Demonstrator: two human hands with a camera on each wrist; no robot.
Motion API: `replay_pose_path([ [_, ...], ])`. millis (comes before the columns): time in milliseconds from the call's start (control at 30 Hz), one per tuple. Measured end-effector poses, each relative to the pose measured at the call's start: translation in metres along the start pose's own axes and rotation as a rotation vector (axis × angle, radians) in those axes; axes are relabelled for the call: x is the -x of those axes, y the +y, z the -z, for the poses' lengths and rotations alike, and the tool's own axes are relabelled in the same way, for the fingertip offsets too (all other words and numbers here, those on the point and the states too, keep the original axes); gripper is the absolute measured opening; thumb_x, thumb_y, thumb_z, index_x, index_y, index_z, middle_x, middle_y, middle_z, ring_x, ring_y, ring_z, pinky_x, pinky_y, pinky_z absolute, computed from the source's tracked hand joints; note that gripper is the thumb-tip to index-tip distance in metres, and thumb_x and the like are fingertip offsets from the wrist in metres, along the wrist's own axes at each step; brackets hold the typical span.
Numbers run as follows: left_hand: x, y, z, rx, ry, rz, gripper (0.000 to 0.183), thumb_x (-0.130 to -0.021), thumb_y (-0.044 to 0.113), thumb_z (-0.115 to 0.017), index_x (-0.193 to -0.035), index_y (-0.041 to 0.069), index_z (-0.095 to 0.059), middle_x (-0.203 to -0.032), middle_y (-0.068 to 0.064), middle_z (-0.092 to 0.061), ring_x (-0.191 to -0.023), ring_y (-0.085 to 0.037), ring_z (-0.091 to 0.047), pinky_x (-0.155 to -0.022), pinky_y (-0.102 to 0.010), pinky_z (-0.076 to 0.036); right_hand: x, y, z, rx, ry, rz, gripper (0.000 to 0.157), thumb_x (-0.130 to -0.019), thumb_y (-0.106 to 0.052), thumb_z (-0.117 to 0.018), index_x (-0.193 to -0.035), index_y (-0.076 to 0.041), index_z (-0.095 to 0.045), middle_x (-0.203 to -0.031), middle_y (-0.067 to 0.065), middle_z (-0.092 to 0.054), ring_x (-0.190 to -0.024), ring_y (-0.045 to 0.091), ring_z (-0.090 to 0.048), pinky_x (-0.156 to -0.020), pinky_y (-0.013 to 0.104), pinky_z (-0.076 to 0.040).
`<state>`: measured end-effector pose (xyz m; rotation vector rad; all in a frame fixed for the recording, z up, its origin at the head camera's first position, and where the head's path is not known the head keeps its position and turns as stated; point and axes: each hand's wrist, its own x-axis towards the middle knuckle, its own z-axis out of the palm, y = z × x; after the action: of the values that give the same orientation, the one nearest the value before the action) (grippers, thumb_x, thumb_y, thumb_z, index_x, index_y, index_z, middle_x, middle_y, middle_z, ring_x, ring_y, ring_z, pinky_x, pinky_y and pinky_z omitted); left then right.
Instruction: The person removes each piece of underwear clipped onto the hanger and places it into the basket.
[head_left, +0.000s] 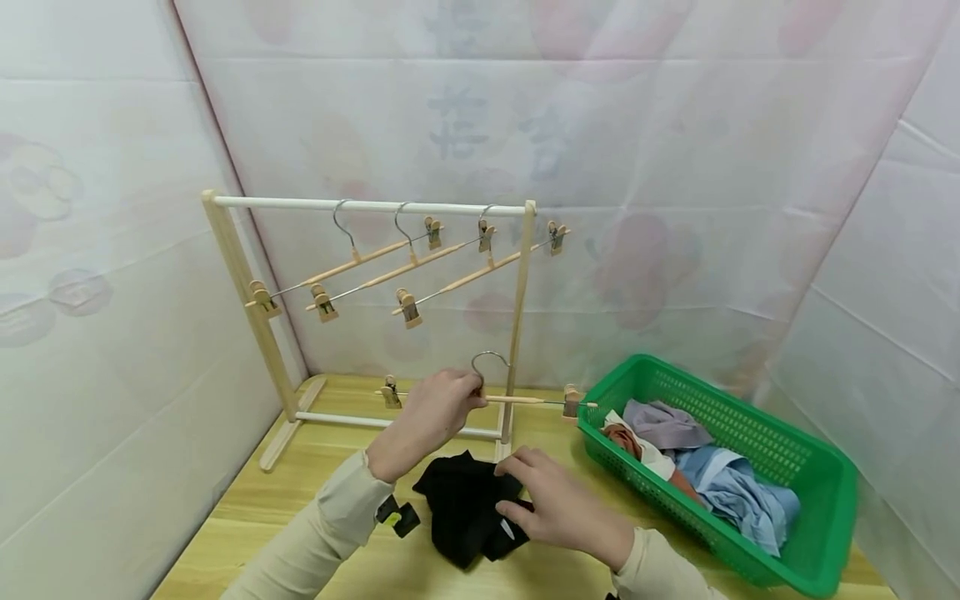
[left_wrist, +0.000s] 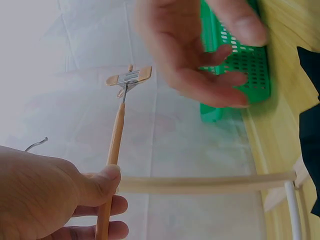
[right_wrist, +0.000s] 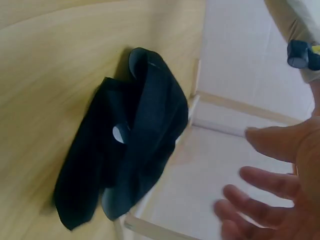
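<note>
My left hand (head_left: 437,410) pinches the middle of a wooden clip hanger (head_left: 517,400) between thumb and fingers. The hanger lies level above the table, its metal hook upward and a wooden clip (left_wrist: 129,77) at each end. My right hand (head_left: 558,504) hovers near a crumpled black cloth (head_left: 461,504) on the table, its fingers apart and relaxed. In the right wrist view, that hand (right_wrist: 270,185) is away from the black cloth (right_wrist: 145,130) and holds nothing. A small white mark shows on the cloth.
A wooden rack (head_left: 288,367) stands behind, with several parts in pale wood. Three clip hangers (head_left: 412,265) hang from its white top bar (head_left: 300,202). A green basket (head_left: 836,517) at the right holds crumpled clothes (head_left: 738,492). Fabric walls enclose the table (head_left: 217,542).
</note>
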<state>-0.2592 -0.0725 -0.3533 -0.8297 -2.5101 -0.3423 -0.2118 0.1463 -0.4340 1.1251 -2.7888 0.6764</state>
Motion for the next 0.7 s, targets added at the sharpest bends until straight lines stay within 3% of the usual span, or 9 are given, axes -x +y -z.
replay_pose_path([
  [167,0.005,-0.011,-0.001,-0.006,-0.023,0.032,0.013,-0.095,0.025,-0.071,-0.085,0.019,-0.069,-0.073,0.009,-0.063,-0.053,-0.001,-0.044,-0.048,-0.017,-0.033,-0.012,0.01,-0.018,-0.077,-0.184,-0.073,0.048,-0.093,-0.037,-0.073,-0.134,-0.017,-0.058,-0.122,0.004,-0.06,-0.082,0.005,-0.055,-0.069,0.024,-0.048],
  [367,0.009,-0.022,-0.001,-0.017,-0.034,0.066,0.013,-0.096,0.026,-0.07,-0.084,0.019,-0.069,-0.071,0.009,-0.062,-0.052,0.0,-0.042,-0.049,-0.018,-0.033,-0.027,0.017,-0.043,-0.057,-0.286,-0.122,0.072,-0.088,-0.035,-0.08,-0.149,-0.022,-0.044,-0.137,0.007,-0.051,-0.091,0.01,-0.061,-0.07,0.025,-0.05],
  [467,0.01,-0.027,-0.001,-0.015,-0.041,0.076,0.013,-0.096,0.026,-0.07,-0.085,0.018,-0.069,-0.072,0.008,-0.063,-0.053,-0.001,-0.045,-0.05,-0.017,-0.035,-0.033,0.019,-0.052,-0.076,-0.349,-0.162,0.086,-0.086,-0.032,-0.082,-0.157,-0.03,-0.032,-0.153,0.012,-0.042,-0.081,0.01,-0.061,-0.064,0.026,-0.048],
  [600,0.012,-0.032,-0.001,-0.034,-0.051,0.094,0.014,-0.097,0.026,-0.069,-0.085,0.019,-0.069,-0.073,0.008,-0.065,-0.055,-0.001,-0.049,-0.051,-0.017,-0.038,-0.04,0.019,-0.062,-0.09,-0.408,-0.201,0.1,-0.084,-0.031,-0.084,-0.159,-0.045,-0.02,-0.16,0.019,-0.034,-0.066,0.01,-0.058,-0.059,0.027,-0.047],
  [700,0.012,-0.036,-0.001,-0.041,-0.053,0.111,0.014,-0.096,0.027,-0.07,-0.085,0.019,-0.069,-0.071,0.008,-0.063,-0.054,-0.002,-0.048,-0.05,-0.018,-0.037,-0.045,0.019,-0.067,-0.058,-0.425,-0.21,0.098,-0.083,-0.033,-0.085,-0.158,-0.048,-0.023,-0.159,0.022,-0.035,-0.073,0.018,-0.064,-0.063,0.031,-0.051],
])
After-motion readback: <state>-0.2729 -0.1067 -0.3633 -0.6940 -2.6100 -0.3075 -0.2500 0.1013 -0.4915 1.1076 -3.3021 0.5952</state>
